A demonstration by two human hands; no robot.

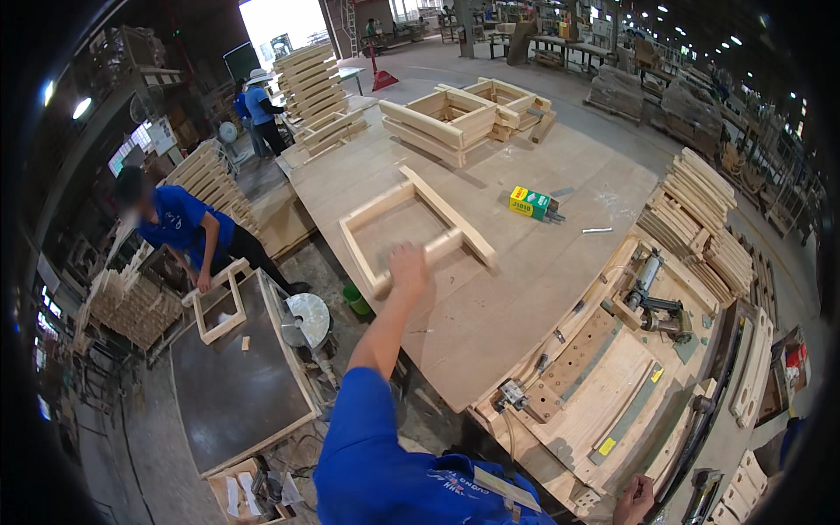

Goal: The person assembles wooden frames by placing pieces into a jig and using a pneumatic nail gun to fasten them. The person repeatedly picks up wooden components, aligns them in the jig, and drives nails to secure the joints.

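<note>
A pale wooden frame (354, 236) lies flat on the large worktable, one of its rails running past the corner at both ends. My left hand (409, 269) is closed around the near rail of this frame, with the arm stretched out over the table edge. At the bottom edge of the picture, my right hand (634, 500) is beside the near end of a wooden jig (560, 411). Its fingers look curled, and what they hold, if anything, cannot be made out.
Assembled wooden frames (446, 118) are piled at the table's far end. A yellow-green box (528, 202) and a metal rod (598, 230) lie nearer. Curved slats (696, 206) are stacked at right. A co-worker (188, 223) handles another frame (219, 306) at a dark-topped table (232, 385), left.
</note>
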